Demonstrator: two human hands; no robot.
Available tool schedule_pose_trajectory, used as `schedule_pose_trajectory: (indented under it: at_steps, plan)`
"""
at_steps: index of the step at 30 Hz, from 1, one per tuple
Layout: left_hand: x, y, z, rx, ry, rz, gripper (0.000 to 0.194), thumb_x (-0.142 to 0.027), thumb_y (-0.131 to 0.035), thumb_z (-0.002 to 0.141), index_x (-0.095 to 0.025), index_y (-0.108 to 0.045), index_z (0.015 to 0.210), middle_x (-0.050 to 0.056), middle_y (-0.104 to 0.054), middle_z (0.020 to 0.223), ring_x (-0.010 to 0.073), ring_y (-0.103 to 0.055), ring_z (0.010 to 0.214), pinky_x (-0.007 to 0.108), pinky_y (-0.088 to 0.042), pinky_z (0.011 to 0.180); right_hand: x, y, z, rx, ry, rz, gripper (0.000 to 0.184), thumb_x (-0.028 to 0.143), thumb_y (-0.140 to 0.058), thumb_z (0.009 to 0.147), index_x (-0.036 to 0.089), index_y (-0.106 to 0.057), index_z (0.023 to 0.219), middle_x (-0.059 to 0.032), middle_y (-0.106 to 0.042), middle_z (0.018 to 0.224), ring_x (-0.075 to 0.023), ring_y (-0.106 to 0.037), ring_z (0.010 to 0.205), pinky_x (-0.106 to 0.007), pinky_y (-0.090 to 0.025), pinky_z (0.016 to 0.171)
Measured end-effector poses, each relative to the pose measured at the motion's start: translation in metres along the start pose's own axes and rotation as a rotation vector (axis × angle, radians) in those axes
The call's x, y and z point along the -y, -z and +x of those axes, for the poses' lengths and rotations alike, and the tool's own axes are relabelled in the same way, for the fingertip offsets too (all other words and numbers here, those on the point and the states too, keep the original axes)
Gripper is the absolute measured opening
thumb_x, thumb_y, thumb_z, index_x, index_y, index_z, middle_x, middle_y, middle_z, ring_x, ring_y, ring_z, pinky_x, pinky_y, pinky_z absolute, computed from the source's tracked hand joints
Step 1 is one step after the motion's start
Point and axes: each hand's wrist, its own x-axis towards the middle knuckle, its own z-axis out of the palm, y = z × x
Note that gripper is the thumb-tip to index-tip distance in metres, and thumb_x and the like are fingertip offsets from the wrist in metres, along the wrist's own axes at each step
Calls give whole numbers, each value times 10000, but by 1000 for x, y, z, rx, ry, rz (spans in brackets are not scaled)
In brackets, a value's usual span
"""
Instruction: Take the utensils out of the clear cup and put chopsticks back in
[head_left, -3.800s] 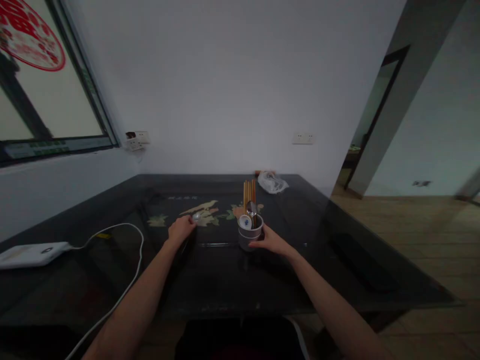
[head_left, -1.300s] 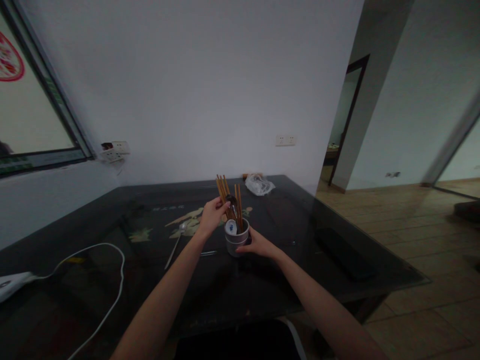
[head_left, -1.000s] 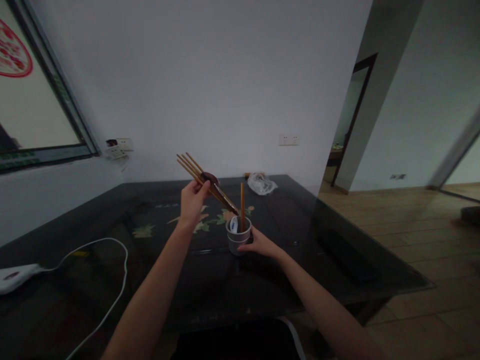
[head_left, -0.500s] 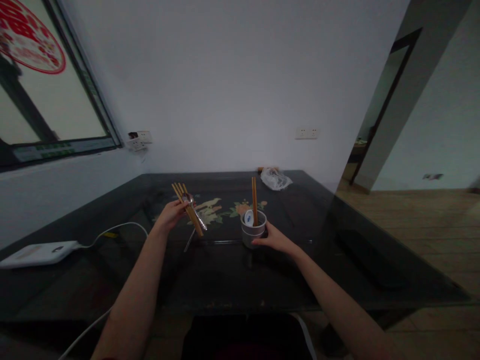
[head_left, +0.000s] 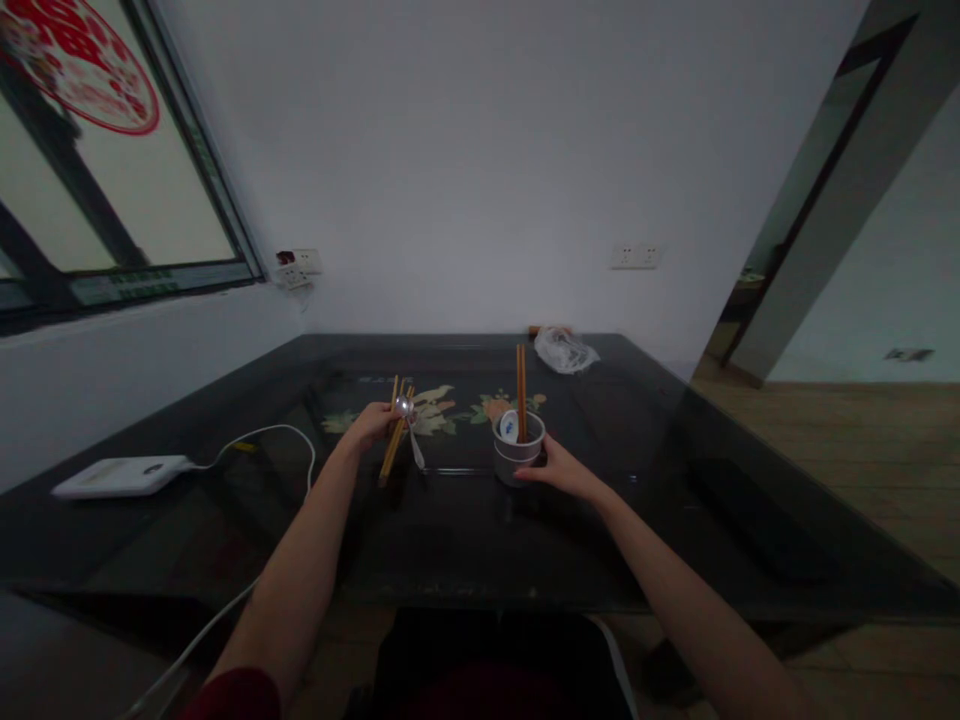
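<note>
A small grey cup (head_left: 517, 462) stands on the dark glass table (head_left: 465, 540), a little right of centre. My right hand (head_left: 561, 470) grips its right side. Upright wooden chopsticks (head_left: 520, 390) and a white and blue ceramic spoon (head_left: 509, 426) remain in the cup. Left of the cup, my left hand (head_left: 372, 423) is closed on a bundle of wooden chopsticks (head_left: 393, 442) and a metal spoon (head_left: 409, 424), held low with their lower ends at the tabletop.
A white device (head_left: 120, 476) with a white cable (head_left: 300, 452) lies at the table's left. A crumpled plastic bag (head_left: 564, 350) sits at the far edge by the wall. A window is at the left, a doorway at the right.
My left hand pulled a bundle of chopsticks and a metal spoon out of the cup, swung them left and lowered them to the table. My right hand stayed on the cup.
</note>
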Motion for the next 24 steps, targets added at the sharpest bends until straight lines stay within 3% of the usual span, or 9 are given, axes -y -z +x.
schedule_pose_trajectory:
  at_steps: [4, 9, 14, 17, 24]
  plan:
    - [0, 0, -1, -51, 6, 120, 193, -275, -712, 623, -103, -639, 672, 21, -622, 522, 149, -581, 504, 220, -416, 480, -4, 1, 1, 8, 12, -7, 879, 291, -824, 558, 182, -402, 1321, -127, -533, 1291, -263, -506, 1197, -439, -348, 1062]
    - [-4, 4, -4, -73, -38, 161, 199, -288, -699, 629, -105, -652, 692, 32, -636, 552, 161, -604, 536, 220, -423, 499, -4, 2, 1, 11, 5, -9, 900, 289, -819, 565, 182, -379, 1343, -126, -530, 1295, -263, -505, 1201, -437, -343, 1068]
    - [-1, 11, 1, -148, -167, 359, 169, -255, -608, 689, -105, -681, 715, 35, -648, 576, 173, -623, 574, 226, -437, 548, -1, 1, 0, 18, 22, -1, 899, 290, -818, 569, 180, -374, 1343, -123, -523, 1307, -254, -496, 1211, -422, -334, 1076]
    - [6, 11, 8, -153, -177, 429, 203, -255, -569, 710, -103, -699, 745, 37, -653, 579, 186, -633, 606, 224, -430, 557, 0, 1, 0, 23, 26, 5, 896, 287, -819, 565, 183, -381, 1340, -121, -534, 1297, -250, -508, 1199, -412, -347, 1068]
    - [16, 3, 19, -150, -229, 598, 261, -273, -588, 692, -118, -730, 847, 66, -717, 766, 228, -651, 814, 220, -435, 642, -1, 0, 0, 19, 10, 34, 891, 275, -818, 560, 182, -389, 1335, -128, -554, 1266, -256, -539, 1155, -424, -385, 1034]
